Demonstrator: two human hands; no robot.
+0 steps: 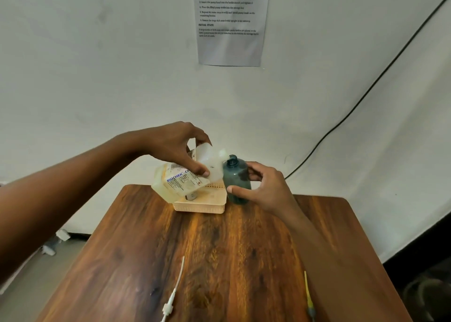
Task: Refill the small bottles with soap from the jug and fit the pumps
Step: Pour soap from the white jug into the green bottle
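Observation:
My left hand (179,146) grips a translucent white soap jug (180,177) with a printed label, tilted so its mouth points right toward a small bottle. My right hand (263,187) is wrapped around that small teal bottle (235,177), which stands upright with its neck open and no pump on it. The jug's mouth is right beside the bottle's neck. The jug hangs over a beige basket (202,207) at the table's far edge; a small dark bottle in the basket shows partly under the jug.
The wooden table (219,260) carries a white pump tube (174,290) near the front centre and a yellow pump tube (308,295) at the front right. A printed sheet (231,21) hangs on the white wall; a black cable (353,109) runs down it.

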